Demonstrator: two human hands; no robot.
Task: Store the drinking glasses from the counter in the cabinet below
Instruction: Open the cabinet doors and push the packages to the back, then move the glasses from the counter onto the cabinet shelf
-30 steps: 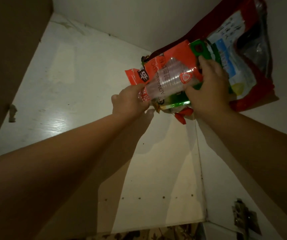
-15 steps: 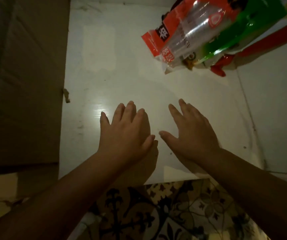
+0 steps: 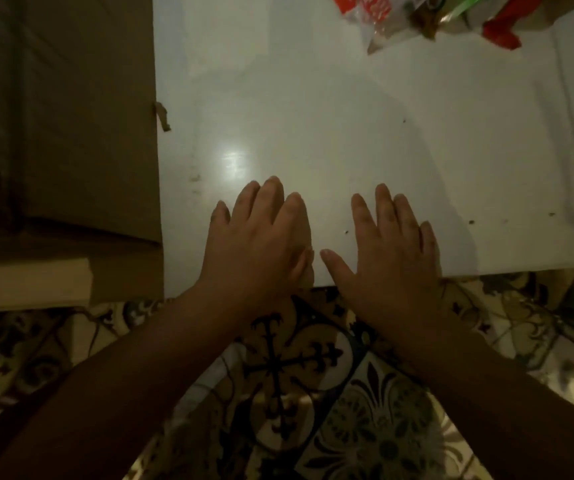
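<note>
Both your hands have drawn back to the cabinet shelf (image 3: 313, 98) edge: left hand (image 3: 258, 244) and right hand (image 3: 389, 251) flat, released. Bagged glasses (image 3: 382, 22) lie far back, barely visible. Probably light, slippery, fragile; grasp the bundle's sides.

Dim, soft-focus view; one glare spot on the white shelf (image 3: 233, 164).

The cabinet floor (image 3: 348, 133) is a smooth, glossy white board with a bright glare spot and a few dark specks. Along its left edge stands a matt brown cardboard box (image 3: 64, 133). At its far right corner lie shiny, crinkled plastic packets (image 3: 400, 19). Below its front edge, patterned floor tiles (image 3: 313, 375) look glazed.
</note>
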